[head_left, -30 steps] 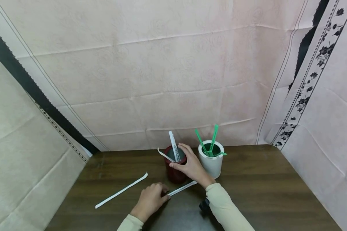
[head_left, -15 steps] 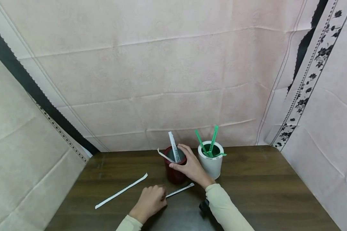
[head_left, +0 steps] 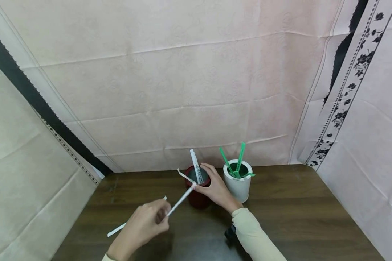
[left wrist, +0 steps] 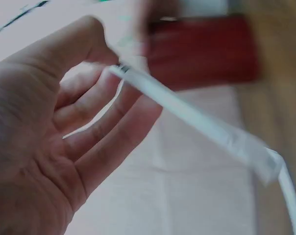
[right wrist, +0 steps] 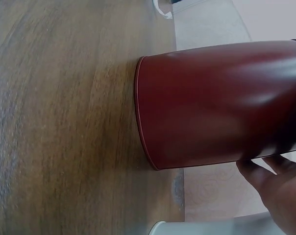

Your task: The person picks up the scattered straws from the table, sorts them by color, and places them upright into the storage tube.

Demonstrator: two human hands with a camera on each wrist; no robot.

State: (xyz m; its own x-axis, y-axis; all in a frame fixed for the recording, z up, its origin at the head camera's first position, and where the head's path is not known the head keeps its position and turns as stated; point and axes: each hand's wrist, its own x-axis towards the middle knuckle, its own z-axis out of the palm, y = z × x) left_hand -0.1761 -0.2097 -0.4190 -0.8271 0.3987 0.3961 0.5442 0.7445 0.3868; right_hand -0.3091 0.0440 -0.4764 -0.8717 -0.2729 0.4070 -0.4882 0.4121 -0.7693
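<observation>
My left hand (head_left: 143,221) pinches one end of a white paper-wrapped straw (head_left: 181,199), its far end overlapping the red cup's front rim in the head view. In the left wrist view this straw (left wrist: 197,117) runs out from between thumb and index finger. The dark red cup (head_left: 198,201) stands on the table, with my right hand (head_left: 217,190) gripping it near the rim from the right. Inside it are an upright white straw (head_left: 196,165) and another leaning over the left rim. A further white straw (head_left: 117,229) lies on the table, partly hidden behind my left hand.
Just right of the red cup stands a white cup (head_left: 240,190) holding several green wrapped straws (head_left: 241,156). Both cups are near the back edge of the brown wooden table (head_left: 290,217). Pale cloth (head_left: 183,90) hangs behind and at both sides.
My left hand has lifted the straw off the table, drawn back to the left and turned the straw's far end up toward the red cup. My right hand stays on the cup.
</observation>
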